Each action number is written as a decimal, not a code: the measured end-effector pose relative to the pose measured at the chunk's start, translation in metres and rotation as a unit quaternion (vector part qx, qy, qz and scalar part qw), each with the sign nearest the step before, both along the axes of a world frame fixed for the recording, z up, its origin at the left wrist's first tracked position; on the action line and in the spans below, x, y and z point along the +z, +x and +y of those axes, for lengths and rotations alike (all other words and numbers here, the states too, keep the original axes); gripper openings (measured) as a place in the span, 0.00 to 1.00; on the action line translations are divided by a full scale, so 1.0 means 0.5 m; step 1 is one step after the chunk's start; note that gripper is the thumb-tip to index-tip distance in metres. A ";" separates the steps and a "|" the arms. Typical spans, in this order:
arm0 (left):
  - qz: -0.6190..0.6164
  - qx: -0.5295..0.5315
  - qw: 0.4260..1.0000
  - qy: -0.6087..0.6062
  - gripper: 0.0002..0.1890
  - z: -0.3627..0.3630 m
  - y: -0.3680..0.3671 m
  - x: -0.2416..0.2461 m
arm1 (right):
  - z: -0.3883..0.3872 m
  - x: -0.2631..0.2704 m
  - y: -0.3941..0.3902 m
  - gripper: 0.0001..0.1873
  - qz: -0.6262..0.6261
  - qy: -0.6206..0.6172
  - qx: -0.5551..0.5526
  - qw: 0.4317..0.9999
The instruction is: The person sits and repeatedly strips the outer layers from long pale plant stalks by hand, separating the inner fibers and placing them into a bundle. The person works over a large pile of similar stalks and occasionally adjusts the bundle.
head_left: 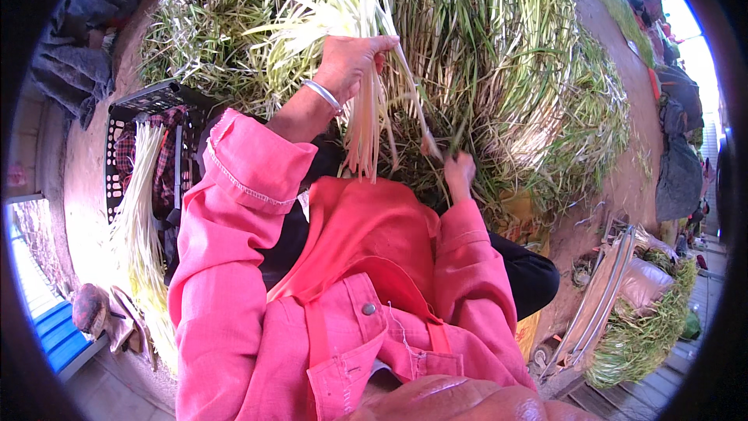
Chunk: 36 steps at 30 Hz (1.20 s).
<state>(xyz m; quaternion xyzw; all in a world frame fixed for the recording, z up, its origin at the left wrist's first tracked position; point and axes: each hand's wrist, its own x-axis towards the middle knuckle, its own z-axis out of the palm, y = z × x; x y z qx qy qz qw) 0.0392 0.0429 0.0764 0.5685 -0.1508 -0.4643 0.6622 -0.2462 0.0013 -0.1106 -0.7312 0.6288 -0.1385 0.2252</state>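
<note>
My left hand, with a silver bangle at its wrist, is closed around a bunch of pale leafy stalks. Their whitish ends hang down over my red apron, and the yellow-green leaves fan out above my fist. One stalk slants apart from the bunch, its lower end close to my right hand. The fingers of that hand are curled and blurred; whether they grip anything is unclear. A large heap of long green stalks lies in front of me, with darker leaf litter below my hands.
Left of me stands a black plastic crate with checked cloth in it and a bundle of pale stalks across it. A handcart is at the lower right beside more greens. Grey cloths lie along the right side.
</note>
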 end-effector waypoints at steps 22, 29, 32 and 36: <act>0.005 -0.052 0.996 0.076 0.10 -0.004 -0.008 -0.002 | -0.044 0.309 0.160 0.08 -0.665 0.287 0.109 0.681; 0.062 -0.116 0.991 0.035 0.11 -0.010 -0.006 0.020 | -0.045 0.348 0.203 0.08 -0.453 0.219 0.193 0.843; 0.080 -0.144 0.986 0.036 0.09 -0.007 -0.012 0.017 | -0.023 0.351 0.222 0.10 -0.364 0.202 0.281 0.865; 0.066 -0.124 0.990 -0.021 0.10 -0.015 0.035 0.026 | 0.012 0.322 0.170 0.13 -0.241 0.184 0.321 0.897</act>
